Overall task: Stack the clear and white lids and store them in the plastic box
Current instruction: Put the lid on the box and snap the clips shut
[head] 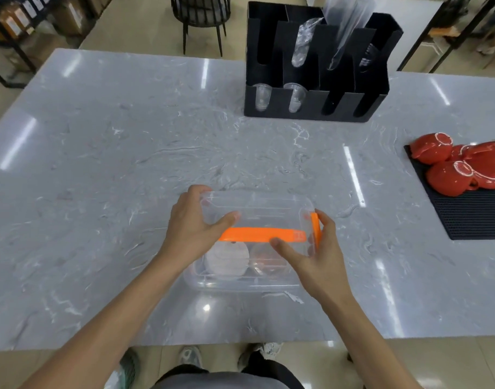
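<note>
Head view: both hands grip the cover at its left and right edges, above the box. Left hand and right hand fingers curl round it; bare table lies around.

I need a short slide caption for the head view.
Both hands hold the box cover over the plastic box with stacked lids.

1. Plastic box: 1, on the surface.
2. Lid stacks inside: 2, one white, one clear.
3. Orange latches: 2 visible.
4. Black organiser: 1.
5. Red cups: at least 4; pile overlaps.
6. Black mat: 1.
7. Hands: 2, left, right.
</note>
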